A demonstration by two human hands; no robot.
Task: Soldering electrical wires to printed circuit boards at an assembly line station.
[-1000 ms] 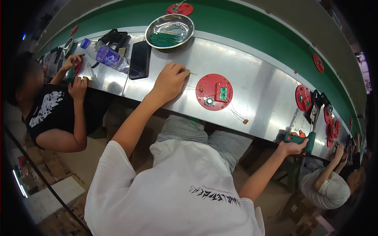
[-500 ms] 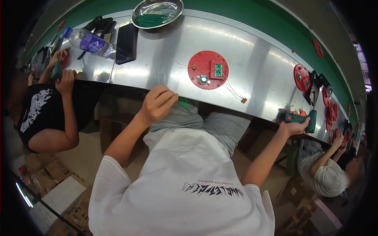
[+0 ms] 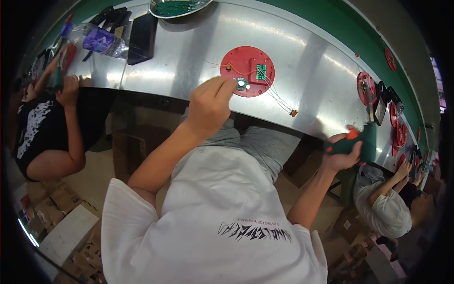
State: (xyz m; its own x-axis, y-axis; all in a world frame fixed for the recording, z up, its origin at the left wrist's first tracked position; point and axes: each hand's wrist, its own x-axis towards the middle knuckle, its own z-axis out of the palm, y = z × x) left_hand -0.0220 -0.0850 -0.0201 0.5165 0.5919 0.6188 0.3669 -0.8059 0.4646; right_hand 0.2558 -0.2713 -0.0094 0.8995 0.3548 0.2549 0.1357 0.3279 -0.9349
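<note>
My left hand [image 3: 209, 105] is closed in a pinch over the near left edge of a red round plate [image 3: 260, 88]. Whatever its fingertips hold is too small or hidden. Close to those fingertips sits a small round part with a bright white centre [image 3: 241, 84]. The plate also carries a green circuit board [image 3: 261, 72] and thin wires, some ending at a small orange-brown connector [image 3: 293, 113] on the metal table. At the table's front edge on the right, my right hand [image 3: 341, 154] grips a dark green pistol-shaped power tool [image 3: 368, 144] with a red trigger.
A metal bowl [image 3: 182, 15] of thin green pieces stands at the back, near a black flat case [image 3: 142, 39] and a plastic bottle [image 3: 101, 40]. Another red plate [image 3: 366, 89] lies at the far right. Co-workers sit on both sides, the left one holding a green tool [image 3: 58, 79].
My left hand has moved up and right from the table's front edge to the red plate. The green tool in my right hand has shifted slightly left and its nose now points more upward.
</note>
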